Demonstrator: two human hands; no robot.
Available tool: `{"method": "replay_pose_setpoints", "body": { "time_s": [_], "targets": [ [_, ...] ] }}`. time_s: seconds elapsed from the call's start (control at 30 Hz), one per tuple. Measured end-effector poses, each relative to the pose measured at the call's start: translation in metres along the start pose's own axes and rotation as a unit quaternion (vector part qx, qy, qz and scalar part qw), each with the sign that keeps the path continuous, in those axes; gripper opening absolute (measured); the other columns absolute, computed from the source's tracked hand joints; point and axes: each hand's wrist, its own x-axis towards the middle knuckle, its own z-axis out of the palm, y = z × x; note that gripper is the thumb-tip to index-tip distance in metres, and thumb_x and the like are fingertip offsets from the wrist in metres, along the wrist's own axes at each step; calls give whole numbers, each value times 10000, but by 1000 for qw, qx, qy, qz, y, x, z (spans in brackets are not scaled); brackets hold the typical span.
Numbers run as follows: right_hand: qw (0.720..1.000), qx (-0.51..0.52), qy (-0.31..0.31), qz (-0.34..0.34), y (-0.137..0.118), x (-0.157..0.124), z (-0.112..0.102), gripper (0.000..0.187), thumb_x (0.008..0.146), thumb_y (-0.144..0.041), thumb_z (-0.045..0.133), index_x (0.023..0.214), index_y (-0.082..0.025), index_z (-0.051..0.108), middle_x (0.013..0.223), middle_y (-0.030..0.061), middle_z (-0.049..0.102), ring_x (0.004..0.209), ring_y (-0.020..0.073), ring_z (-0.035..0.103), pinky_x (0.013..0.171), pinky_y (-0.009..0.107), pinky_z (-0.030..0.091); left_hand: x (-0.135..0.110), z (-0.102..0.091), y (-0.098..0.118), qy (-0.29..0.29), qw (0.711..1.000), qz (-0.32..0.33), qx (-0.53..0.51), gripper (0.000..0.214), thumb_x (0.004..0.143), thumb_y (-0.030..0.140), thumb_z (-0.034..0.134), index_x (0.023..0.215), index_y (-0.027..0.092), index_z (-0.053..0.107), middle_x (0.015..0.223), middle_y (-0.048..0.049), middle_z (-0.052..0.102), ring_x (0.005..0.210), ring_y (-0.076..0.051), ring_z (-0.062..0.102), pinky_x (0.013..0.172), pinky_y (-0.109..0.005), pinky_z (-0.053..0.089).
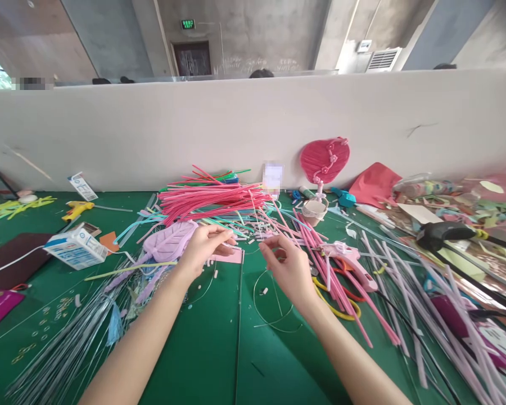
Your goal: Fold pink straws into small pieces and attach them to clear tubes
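Note:
My left hand point(206, 247) is raised over the table with thumb and fingertips pinched together; whatever sits between them is too small to make out. A lilac leaf-shaped piece point(168, 242) lies just behind it, and a pink strip point(230, 256) is by its fingertips. To the right, my right hand point(289, 267) is also closed in a pinch, with a thin pale wire rising from its fingertips. Below that hand, a loop of thin wire point(255, 304) shows against the green tabletop. Small pale bits lie between and under the hands.
Pink and red fuzzy stems point(211, 199) are heaped at the back. A pink fan-shaped piece point(324, 160) stands in a cup point(314, 212). A pink glue gun point(352, 261) and lilac stems lie right; a milk carton point(78, 246), yellow glue gun point(76, 210) and wire bundle point(67, 337) left.

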Motion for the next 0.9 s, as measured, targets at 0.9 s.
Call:
{"method": "replay_pose_setpoints", "body": {
  "time_s": [0.9],
  "targets": [
    [975,99,-190,59,-3,-50,57,163,905,-357,465,1021,-242,458,712,-48,586,429,118,608,391,212,438,-15,22,-15,31,961,4,-276,272,612,326,851,772,134,742,750,-34,702,692,-121,660,655,-222,522]
  ]
}}
